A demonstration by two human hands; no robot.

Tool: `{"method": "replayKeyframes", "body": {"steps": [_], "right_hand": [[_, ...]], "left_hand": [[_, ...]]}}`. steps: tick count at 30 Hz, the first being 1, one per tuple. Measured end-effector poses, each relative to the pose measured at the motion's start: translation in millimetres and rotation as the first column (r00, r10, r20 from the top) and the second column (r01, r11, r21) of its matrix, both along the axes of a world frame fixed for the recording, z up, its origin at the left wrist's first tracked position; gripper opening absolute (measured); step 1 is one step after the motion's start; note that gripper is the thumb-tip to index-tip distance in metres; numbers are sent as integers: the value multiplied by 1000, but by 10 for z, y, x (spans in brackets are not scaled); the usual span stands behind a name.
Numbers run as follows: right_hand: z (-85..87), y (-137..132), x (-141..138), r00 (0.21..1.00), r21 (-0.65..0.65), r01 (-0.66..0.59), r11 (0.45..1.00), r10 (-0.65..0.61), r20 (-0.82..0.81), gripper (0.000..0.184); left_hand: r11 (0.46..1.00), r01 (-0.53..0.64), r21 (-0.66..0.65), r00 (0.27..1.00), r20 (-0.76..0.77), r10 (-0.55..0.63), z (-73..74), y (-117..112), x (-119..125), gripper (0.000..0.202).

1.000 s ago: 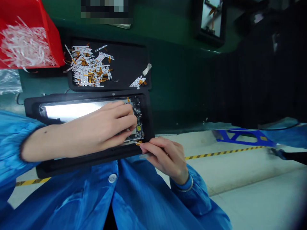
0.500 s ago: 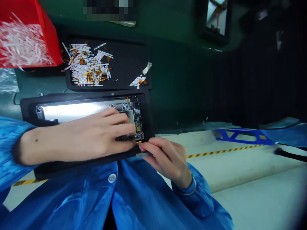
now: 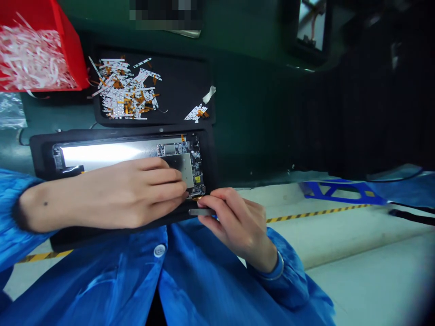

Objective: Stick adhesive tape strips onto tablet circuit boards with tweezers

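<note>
An opened tablet [image 3: 102, 156] with a silvery panel and a bare circuit board [image 3: 197, 163] at its right end lies in a black tray [image 3: 41, 149]. Across its lower part rests my left hand [image 3: 136, 192], fingers bent and close together. Its fingertips are at the board's lower edge, and what they pinch, if anything, is hidden. At the tablet's lower right corner is my right hand [image 3: 234, 219], with thumb and forefinger by a small orange flex strip [image 3: 197, 198]. A flat grey metal tool [image 3: 200, 212] with a rounded end sticks out from its closed fingers.
Behind, another black tray [image 3: 183, 72] holds a heap of white strips with orange tails [image 3: 127, 93] and a smaller pile [image 3: 197, 113]. A red bin [image 3: 73, 54] of paper shreds stands far left. Another device [image 3: 311, 27] lies at the back right. The table's front edge runs right of my hands.
My left fingertips have drawn back slightly to the left from the board's corner, showing more of the board. The metal tool in my right hand now shows more clearly.
</note>
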State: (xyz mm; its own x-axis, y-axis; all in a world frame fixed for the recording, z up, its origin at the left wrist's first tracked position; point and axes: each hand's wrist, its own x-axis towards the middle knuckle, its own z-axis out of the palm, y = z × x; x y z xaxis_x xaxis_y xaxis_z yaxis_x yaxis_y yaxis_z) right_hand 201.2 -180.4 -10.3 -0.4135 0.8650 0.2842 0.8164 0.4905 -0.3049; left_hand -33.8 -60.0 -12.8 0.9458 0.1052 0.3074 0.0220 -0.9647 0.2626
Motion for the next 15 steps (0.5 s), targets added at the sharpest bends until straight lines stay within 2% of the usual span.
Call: {"method": "replayKeyframes", "body": {"steps": [2,4,10,15], "right_hand": [[29,-2,-29,999,-5,12,1000,-12,42,25],[55,-1,-52,996,-6,9,1000,-8,90,28],[77,10,-65,994,-26,18,1000,-15,113,25],[51,5,-68,997,-31,42,999,-40,64,21]], "left_hand": [[985,93,143,996,6,-94,14,13,2,53],[982,77,171,997,-1,-78,15,19,-3,51],[988,79,132,997,7,-81,11,25,-4,48],[998,49,31,999,1,-49,-52,1,4,48]]}}
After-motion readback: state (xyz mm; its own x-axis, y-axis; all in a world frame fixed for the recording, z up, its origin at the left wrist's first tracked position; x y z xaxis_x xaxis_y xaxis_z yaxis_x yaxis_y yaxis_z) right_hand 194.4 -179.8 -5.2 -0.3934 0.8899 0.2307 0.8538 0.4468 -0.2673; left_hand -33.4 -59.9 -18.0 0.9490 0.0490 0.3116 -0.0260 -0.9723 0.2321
